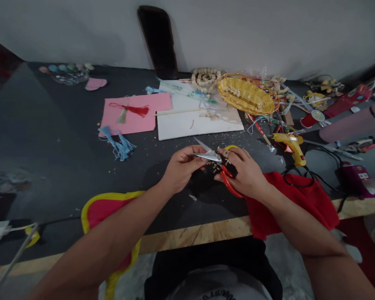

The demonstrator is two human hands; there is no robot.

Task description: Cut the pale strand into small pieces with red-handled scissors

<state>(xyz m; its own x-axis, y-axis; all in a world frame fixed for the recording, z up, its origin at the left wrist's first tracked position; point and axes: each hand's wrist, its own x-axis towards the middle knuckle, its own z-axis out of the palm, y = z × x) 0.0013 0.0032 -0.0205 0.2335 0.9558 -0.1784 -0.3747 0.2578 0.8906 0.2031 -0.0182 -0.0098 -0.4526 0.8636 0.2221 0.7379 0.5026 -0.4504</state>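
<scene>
Scissors (210, 156) with red and yellow handles are gripped in my right hand (245, 173). Their blades are spread apart and point left. A small tan piece (226, 153) shows by the right fingers. My left hand (183, 168) is closed in a pinch beside the blades; whatever its fingers hold is hidden. Small tan bits (217, 168) lie on the dark tabletop below the hands. Just beyond the hands is a white board (175, 129) with a thin wooden stick (178, 112) across it.
Pink sheet (112, 112) carries red tassel (139, 110); blue tassels (120, 146) lie nearby. Behind stands a yellow wicker basket (248, 98). Right are a yellow glue gun (290, 146), a red spool (309, 121), a pink bottle (353, 125) and red cloth (300, 200). A dark phone-like slab (158, 41) leans on the wall.
</scene>
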